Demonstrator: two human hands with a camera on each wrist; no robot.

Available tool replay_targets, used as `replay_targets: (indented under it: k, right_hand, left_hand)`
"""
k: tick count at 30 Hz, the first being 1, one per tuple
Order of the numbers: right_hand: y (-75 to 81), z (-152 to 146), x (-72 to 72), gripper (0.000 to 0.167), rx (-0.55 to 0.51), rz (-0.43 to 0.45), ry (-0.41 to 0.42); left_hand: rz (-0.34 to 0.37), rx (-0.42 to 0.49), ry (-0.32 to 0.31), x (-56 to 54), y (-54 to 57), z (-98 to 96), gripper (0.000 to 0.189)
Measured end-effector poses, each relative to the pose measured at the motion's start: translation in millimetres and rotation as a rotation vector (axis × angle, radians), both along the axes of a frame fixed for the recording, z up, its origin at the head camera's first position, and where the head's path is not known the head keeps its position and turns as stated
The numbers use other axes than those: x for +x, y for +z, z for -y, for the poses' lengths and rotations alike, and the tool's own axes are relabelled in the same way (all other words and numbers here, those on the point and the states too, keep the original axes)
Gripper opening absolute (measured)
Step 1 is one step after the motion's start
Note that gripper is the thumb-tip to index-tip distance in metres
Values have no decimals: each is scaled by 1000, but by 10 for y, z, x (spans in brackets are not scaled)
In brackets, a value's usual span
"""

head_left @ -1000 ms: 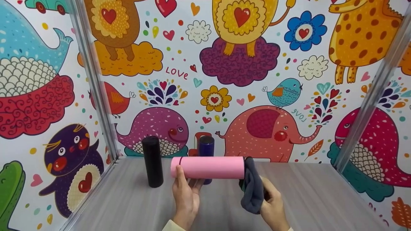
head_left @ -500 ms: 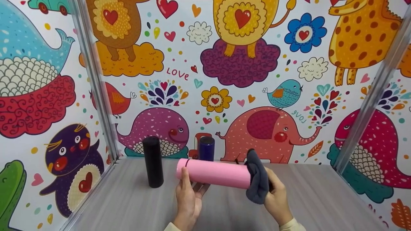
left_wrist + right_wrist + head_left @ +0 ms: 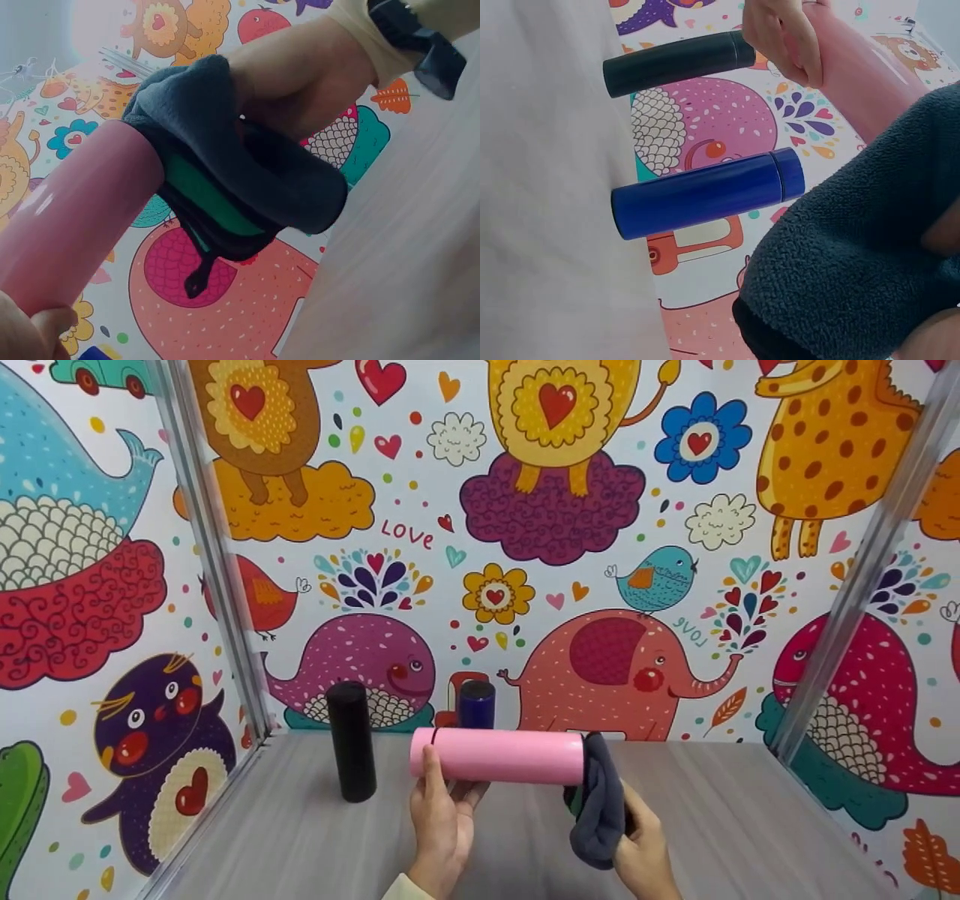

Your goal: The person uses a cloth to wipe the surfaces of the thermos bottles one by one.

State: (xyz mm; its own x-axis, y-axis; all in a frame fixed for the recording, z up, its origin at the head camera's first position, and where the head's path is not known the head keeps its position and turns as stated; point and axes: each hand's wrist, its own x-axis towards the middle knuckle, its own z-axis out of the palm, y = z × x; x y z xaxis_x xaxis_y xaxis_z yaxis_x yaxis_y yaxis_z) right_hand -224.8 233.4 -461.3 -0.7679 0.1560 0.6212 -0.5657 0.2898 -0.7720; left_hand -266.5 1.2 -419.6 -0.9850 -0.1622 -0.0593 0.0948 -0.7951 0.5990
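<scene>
A pink thermos bottle (image 3: pixel 502 756) lies level in the air above the table. My left hand (image 3: pixel 439 825) grips it near its capped end, thumb in front and fingers behind. My right hand (image 3: pixel 643 840) holds a dark grey cloth (image 3: pixel 598 810) against the bottle's other end, the base. In the left wrist view the cloth (image 3: pixel 225 142) shows a green and black underside with a small black loop hanging from it. The right wrist view shows the cloth's fuzzy side close up, with part of the pink bottle (image 3: pixel 870 67) beyond it.
A black bottle (image 3: pixel 351 742) stands upright on the grey table (image 3: pixel 285 840), left of my hands. A blue bottle (image 3: pixel 477 705) stands behind the pink one, partly hidden by it. Walls printed with cartoon animals (image 3: pixel 600 675) close off the back and sides.
The pink bottle dips at its cloth-covered end half a second ago, then comes back level, slightly right of where it was first. The cloth stays at the base, turning with my right hand.
</scene>
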Motion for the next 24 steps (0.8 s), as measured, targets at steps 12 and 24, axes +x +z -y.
replay_targets:
  k: [12,24]
  right_hand:
    - [-302,-215,295,40,105,143,41]
    - [-439,-292,358,46,262,-11,125]
  left_hand:
    - [-211,-185,54,-343,378,-250,77]
    - [-367,-783,120,-1062,655,-741,74]
